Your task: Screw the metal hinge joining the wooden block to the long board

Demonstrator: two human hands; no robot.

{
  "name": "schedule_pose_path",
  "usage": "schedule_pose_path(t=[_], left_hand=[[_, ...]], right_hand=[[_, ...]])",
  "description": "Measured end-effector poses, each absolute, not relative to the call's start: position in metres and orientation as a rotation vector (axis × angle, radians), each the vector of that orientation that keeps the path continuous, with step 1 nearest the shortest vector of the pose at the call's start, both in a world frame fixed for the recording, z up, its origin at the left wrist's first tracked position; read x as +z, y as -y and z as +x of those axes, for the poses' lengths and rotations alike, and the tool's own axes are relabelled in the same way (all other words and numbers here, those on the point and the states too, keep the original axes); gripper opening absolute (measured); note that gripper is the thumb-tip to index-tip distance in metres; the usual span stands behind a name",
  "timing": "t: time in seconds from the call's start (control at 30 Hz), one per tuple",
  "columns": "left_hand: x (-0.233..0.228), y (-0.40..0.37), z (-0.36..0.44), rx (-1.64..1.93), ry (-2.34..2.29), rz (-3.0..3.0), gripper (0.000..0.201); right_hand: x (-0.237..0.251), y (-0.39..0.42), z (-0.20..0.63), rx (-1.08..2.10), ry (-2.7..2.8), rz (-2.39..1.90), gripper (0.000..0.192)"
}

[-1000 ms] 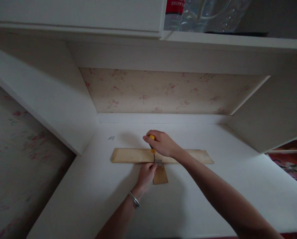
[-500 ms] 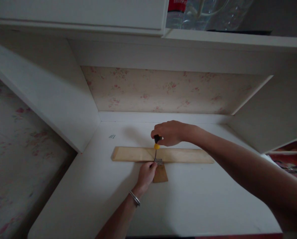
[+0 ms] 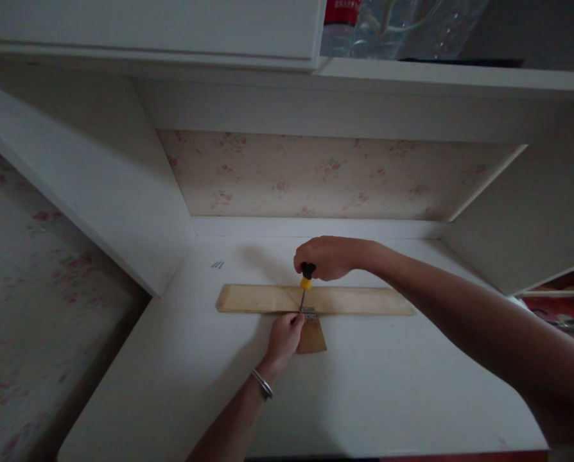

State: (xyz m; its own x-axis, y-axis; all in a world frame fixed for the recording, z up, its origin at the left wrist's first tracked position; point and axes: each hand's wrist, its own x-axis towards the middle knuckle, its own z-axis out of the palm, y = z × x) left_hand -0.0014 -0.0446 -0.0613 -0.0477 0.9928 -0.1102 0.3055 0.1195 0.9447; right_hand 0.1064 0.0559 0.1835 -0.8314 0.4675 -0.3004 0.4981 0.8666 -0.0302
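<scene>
My right hand [image 3: 329, 258] is closed round the black and yellow handle of a screwdriver [image 3: 307, 282]. The screwdriver leans slightly, its shaft pointing down with the tip at a small metal hinge [image 3: 309, 313]. The hinge lies across the joint between a long pale wooden board [image 3: 258, 299] and a short brown wood piece [image 3: 312, 337]. My left hand [image 3: 284, 336], wearing a silver bangle, pinches at the left edge of the hinge; its fingertips hide that corner and whatever is under the screwdriver tip.
Several screws [image 3: 217, 264] lie on the white tabletop [image 3: 388, 385] beyond the board's left end. White side panels [image 3: 99, 173] flank the work surface. Overhead, a cabinet shelf [image 3: 441, 72] holds clear plastic bottles [image 3: 339, 38].
The screwdriver handle has tilted slightly to the right, and my right hand has turned a little with it. My left hand stays pinched at the hinge.
</scene>
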Motion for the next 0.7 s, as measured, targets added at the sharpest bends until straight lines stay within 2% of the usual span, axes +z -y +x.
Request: schedule_pose_path(t=[0.2,0.33,0.47,0.63,0.7], left_hand=[[-0.062,0.045,-0.003,0.971,-1.494,1.322,0.035],[-0.064,0.044,-0.003,0.968,-1.508,1.332,0.035],[-0.064,0.044,-0.003,0.958,-1.515,1.33,0.033],[-0.061,0.045,-0.004,0.949,-1.514,1.347,0.033],[-0.061,0.045,-0.004,0.947,-1.521,1.34,0.033]], right_hand=[[0.174,-0.058,0.099,-0.042,-2.63,1.157,0.054],[0.177,-0.059,0.1,-0.096,-2.707,1.022,0.032],[0.18,-0.056,0.101,-0.319,-2.823,0.802,0.045],[0.173,-0.061,0.1,-0.185,-2.638,1.135,0.052],[0.17,-0.065,0.103,-0.156,-2.619,1.138,0.043]])
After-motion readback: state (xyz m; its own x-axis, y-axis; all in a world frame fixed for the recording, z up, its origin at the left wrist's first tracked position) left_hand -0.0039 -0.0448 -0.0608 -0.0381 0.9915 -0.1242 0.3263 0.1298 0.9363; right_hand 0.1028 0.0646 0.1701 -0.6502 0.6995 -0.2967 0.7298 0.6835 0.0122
